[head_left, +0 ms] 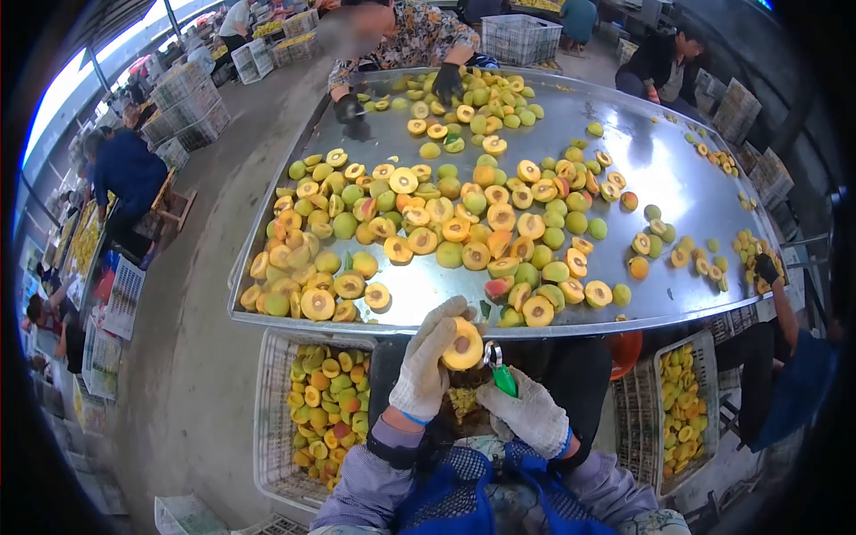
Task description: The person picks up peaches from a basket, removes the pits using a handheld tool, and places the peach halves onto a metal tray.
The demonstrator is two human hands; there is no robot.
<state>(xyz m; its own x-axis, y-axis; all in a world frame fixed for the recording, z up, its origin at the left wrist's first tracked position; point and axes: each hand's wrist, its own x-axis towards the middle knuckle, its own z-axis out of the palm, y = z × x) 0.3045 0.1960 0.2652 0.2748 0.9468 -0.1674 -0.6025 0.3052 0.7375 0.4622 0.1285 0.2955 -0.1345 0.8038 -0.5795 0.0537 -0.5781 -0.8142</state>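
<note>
My left hand (pixel 423 367), in a white knitted glove, grips a halved peach (pixel 463 345) with its yellow cut face and brown centre turned to the right. Close beside it, my right hand (pixel 528 412), gloved the same way, is closed round the green handle of a pitting tool (pixel 502 378). The tool's metal loop points up, a small gap from the fruit. Both hands are in front of the near edge of a metal table (pixel 413 290), where many halved peaches (pixel 446 214) lie, some cut side up, some skin side up.
A white crate (pixel 269 419) of peach halves stands at my left, another crate (pixel 637 419) at my right. An orange bowl (pixel 627 350) is partly under the table. Across the table a person in black gloves (pixel 448 82) handles fruit; another person's gloved hand (pixel 766 267) reaches in from the right.
</note>
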